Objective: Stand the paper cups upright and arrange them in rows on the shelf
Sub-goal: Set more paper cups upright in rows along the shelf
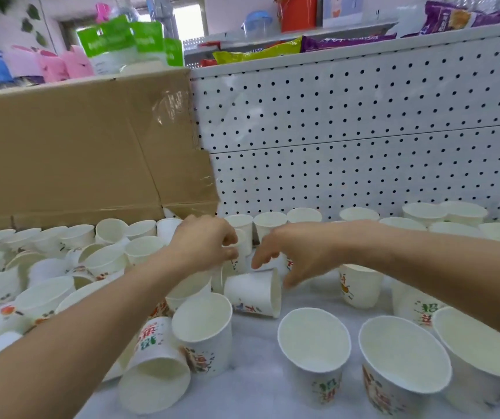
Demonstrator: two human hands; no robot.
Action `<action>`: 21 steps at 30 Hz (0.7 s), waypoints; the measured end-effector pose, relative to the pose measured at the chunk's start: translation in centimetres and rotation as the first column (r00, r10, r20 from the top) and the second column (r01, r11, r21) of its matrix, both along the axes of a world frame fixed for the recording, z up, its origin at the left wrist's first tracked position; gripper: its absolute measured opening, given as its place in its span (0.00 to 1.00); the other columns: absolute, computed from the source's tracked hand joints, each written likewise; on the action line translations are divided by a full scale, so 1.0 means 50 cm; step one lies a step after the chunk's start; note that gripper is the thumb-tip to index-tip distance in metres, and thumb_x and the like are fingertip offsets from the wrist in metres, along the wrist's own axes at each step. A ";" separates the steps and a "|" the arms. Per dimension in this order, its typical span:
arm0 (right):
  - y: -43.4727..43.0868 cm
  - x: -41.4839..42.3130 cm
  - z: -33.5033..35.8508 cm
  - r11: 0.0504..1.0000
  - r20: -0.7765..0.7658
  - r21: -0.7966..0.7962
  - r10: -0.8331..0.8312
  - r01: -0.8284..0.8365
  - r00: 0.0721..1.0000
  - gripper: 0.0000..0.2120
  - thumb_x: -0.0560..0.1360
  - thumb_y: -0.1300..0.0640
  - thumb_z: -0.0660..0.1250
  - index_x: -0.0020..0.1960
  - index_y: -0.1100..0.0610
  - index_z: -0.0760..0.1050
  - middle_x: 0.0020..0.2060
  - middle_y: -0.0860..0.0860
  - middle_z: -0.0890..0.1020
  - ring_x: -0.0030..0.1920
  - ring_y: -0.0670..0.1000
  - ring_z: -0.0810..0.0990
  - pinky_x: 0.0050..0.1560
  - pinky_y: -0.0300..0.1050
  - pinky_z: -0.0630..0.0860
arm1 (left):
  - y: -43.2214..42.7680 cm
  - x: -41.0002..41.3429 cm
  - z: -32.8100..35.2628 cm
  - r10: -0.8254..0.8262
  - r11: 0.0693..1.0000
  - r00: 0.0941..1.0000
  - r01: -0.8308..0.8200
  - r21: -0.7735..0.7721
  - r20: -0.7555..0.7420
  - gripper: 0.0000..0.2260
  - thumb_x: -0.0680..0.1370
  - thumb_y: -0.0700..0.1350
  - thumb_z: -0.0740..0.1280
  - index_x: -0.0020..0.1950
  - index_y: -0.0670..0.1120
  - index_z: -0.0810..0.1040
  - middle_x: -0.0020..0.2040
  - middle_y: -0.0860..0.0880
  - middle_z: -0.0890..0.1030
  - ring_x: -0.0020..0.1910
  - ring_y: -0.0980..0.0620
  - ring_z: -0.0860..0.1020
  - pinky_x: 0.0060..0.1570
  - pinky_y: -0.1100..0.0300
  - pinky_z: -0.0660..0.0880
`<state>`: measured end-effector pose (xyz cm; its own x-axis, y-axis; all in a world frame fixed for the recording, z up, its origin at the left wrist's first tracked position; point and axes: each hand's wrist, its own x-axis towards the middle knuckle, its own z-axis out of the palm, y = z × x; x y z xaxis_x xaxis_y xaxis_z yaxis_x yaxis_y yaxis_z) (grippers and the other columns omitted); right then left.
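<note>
Shelf: white marbled shelf board [260, 337]; its front edge is open, so any rolling cup could drop off.
Box: brown cardboard box [70, 152] at the back-left corner, crowding the cups.
Heap: jumbled white printed paper cups [46, 267] along the left edge; my forearm crossing them could sweep some off.
Left hand [206, 241]: fingers curled round a white paper cup [244, 246] near the back edge; squeezing may crush it.
Right hand [294, 252]: fingers spread, holding nothing, over a tipped white paper cup [251, 291] mid-shelf; a nudge could roll it.
</note>
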<state>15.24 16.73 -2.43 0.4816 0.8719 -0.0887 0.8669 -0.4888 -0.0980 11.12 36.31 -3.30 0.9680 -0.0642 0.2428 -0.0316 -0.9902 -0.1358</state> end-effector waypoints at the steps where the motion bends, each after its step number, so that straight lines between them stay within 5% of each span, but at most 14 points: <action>1: 0.012 -0.003 -0.008 0.999 0.043 0.004 0.033 -0.033 0.999 0.22 0.69 0.56 0.72 0.61 0.43 0.75 0.52 0.42 0.77 0.51 0.46 0.75 0.51 0.45 0.75 | -0.002 0.008 -0.003 -0.002 1.000 1.000 0.002 0.030 0.016 0.10 0.76 0.53 0.67 0.54 0.54 0.83 0.49 0.55 0.83 0.51 0.51 0.78 0.48 0.57 0.71; 6: 0.031 -0.013 -0.012 0.989 0.268 0.105 0.070 -0.102 0.961 0.07 0.72 0.57 0.65 0.49 0.51 0.79 0.40 0.46 0.80 0.39 0.48 0.74 0.40 0.45 0.72 | -0.010 0.012 -0.013 -0.030 0.999 0.996 0.033 -0.030 0.086 0.07 0.74 0.48 0.67 0.47 0.55 0.84 0.41 0.55 0.83 0.41 0.50 0.79 0.36 0.61 0.70; 11: -0.029 -0.014 0.038 0.997 0.134 0.036 -0.065 0.061 0.989 0.06 0.77 0.56 0.64 0.42 0.51 0.75 0.34 0.45 0.75 0.36 0.48 0.72 0.40 0.47 0.72 | -0.035 0.004 -0.023 -0.157 0.949 0.987 0.158 -0.272 0.025 0.04 0.73 0.49 0.71 0.45 0.56 0.85 0.38 0.59 0.84 0.39 0.59 0.80 0.40 0.57 0.79; 16: -0.052 -0.020 0.034 0.985 0.089 -0.098 -0.136 0.144 0.987 0.07 0.78 0.57 0.63 0.50 0.52 0.80 0.41 0.47 0.78 0.44 0.52 0.77 0.42 0.44 0.72 | -0.072 0.013 -0.028 -0.163 0.949 0.985 0.139 -0.282 -0.063 0.05 0.71 0.48 0.70 0.43 0.57 0.83 0.40 0.58 0.83 0.43 0.54 0.80 0.41 0.57 0.77; 21: -0.060 -0.022 0.037 0.984 0.159 -0.027 -0.170 0.176 0.973 0.11 0.79 0.52 0.63 0.60 0.45 0.78 0.45 0.45 0.77 0.46 0.49 0.76 0.41 0.41 0.71 | -0.062 -0.031 0.021 -0.184 0.902 0.980 0.137 -0.409 -0.078 0.17 0.72 0.53 0.73 0.61 0.54 0.80 0.54 0.57 0.82 0.54 0.59 0.77 0.57 0.59 0.73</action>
<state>14.11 13.71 -0.60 0.6354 0.7715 -0.0341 0.7719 -0.6334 0.0542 9.56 33.22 -2.25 0.9749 -0.1418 0.1715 -0.1867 -0.9405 0.2838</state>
